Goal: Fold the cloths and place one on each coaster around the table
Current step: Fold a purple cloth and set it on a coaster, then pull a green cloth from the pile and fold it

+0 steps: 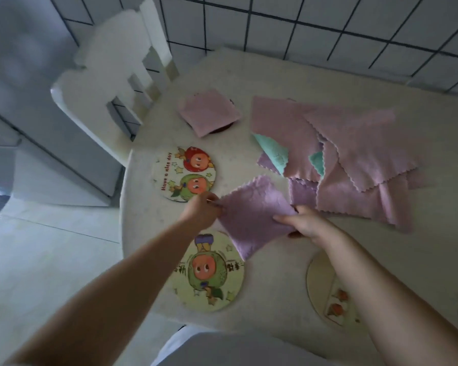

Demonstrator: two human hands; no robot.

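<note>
One coaster done: folded pink cloth [209, 111] lying on a dark coaster [224, 127], well beyond the left hand [202, 211], near the chair [111, 83]. Second cloth in hand now. Lilac cloth [251, 215] held between both hands, already folded to a small square, judging by its size against the open ones. Left hand pinching its left corner, fingers curled together on the fabric. Right hand [306, 224] gripping its right edge, thumb on top, fingers tucked beneath. Lower corner of the cloth hanging over the near coaster [212, 273], just below the left hand; hard to tell whether touching it.

Left to do, by the look of it: quite a lot. Far coaster [184, 177], printed with two cartoon faces, just above the left hand, bare. Near coaster bare too, apart from that overhanging corner. Pale coaster [325, 289] partly under the right forearm, also bare. Dark rim at the frame's right edge, possibly another; cannot tell. Pile [341, 159] of unfolded pink, lilac and teal cloths spread above and right of the right hand, none folded yet.

Roughly a quarter through on the visible coasters. Next move probably setting the held cloth down on one of the two coasters beside the left hand, then back to the pile.
</note>
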